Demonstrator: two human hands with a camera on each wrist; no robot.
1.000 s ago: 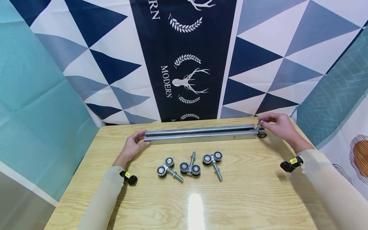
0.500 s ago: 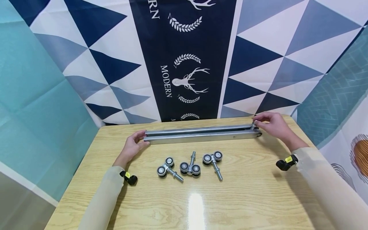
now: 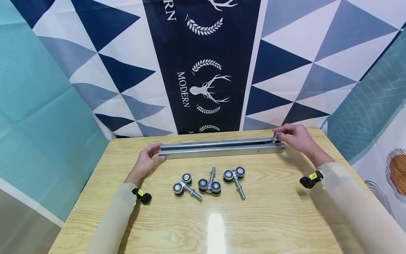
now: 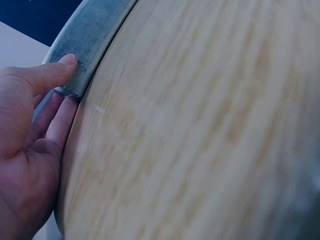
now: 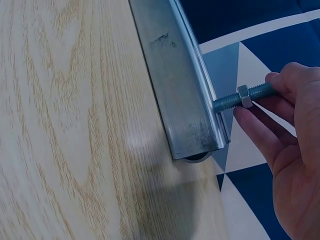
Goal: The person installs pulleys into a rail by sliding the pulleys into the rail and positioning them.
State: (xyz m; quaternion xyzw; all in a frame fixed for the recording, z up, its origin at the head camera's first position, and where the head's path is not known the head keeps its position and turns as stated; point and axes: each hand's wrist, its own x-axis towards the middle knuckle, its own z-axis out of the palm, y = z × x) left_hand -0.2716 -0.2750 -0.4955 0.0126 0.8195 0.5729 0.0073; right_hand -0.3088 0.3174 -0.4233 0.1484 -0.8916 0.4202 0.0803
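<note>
Right Hand Pinches a Bolt Standing in the Rail's Slot

A long metal rail (image 3: 222,151) lies on the wood-grain table (image 3: 272,218), its slot facing up. At the rail's left end is the left hand (image 3: 146,161): the thumb presses on the front face and the fingers reach round the end, so the hand grips it there.

Close to the rail's right end, the right hand (image 3: 297,138) pinches a threaded bolt (image 5: 261,91) between thumb and fingers. The bolt rises out of the rail's slot, and a hex nut (image 5: 244,96) sits on its thread, above the slot. What the bolt joins inside the rail is mostly hidden; a thin curved edge (image 5: 198,159) shows at the rail's right end.

Three roller trolleys lie in front of the rail, apart from one another and from it. The left trolley (image 3: 183,184) and the right trolley (image 3: 235,179) have their bolts pointing away from the rail; the middle trolley (image 3: 209,186) has its bolt pointing towards it. Each shows two dark-rimmed wheels.

Behind the rail hangs a patterned cloth (image 3: 285,70) with blue and white triangles and a dark band bearing a stag's head and the word MODERN.
</note>
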